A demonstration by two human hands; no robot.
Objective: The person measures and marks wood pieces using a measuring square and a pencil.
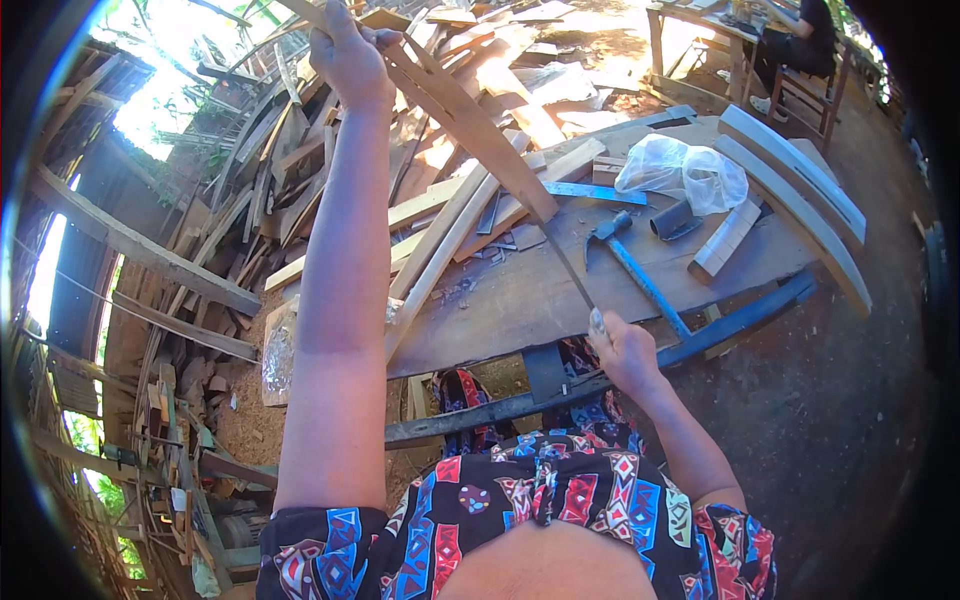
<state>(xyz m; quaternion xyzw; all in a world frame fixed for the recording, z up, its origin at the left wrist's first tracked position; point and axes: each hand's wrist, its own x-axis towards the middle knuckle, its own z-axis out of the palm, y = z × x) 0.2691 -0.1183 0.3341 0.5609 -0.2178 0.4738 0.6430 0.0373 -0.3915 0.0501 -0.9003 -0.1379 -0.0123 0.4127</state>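
My left hand [350, 58] is raised at the top left, its fingers wrapped round a long wooden piece [470, 128] that slants down to the right over the table. Low at the right of centre, my right hand [625, 352] is closed on the handle of a thin metal tool [568, 265], whose narrow dark blade reaches up to the wooden piece's lower end. Whether the blade touches the wood or passes behind it, I cannot tell. A blue-handled hammer [640, 272] lies on the table just beyond my right hand.
On the wooden table [480, 320] are a plastic bag [685, 172], a dark cylinder [675, 221], a blue metal strip [595, 192] and curved boards [795, 190]. Scrap wood [270, 180] is heaped behind and to the left. A person [800, 50] sits at the upper right.
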